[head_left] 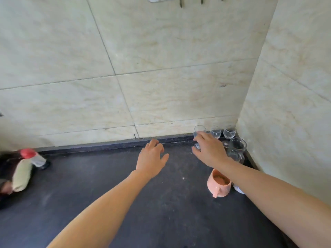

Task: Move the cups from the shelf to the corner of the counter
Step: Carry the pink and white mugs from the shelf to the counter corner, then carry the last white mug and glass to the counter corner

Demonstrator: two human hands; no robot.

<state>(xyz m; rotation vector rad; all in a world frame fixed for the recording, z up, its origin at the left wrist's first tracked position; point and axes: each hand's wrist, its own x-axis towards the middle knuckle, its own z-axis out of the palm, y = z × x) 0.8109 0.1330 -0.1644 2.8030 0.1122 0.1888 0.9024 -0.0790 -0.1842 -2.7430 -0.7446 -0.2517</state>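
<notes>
Set the small glass [198, 134], gripped in the right hand [208, 152], down upright beside the two glasses [215, 134] already in the counter [125, 194] corner, clear of the jug [237, 151], keeping the spread-fingered, empty left hand [152, 158] away.

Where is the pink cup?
In the head view, the pink plastic cup with a handle stands on the dark counter at the right, just under the right forearm, in front of the clear glass jug near the corner.
</notes>
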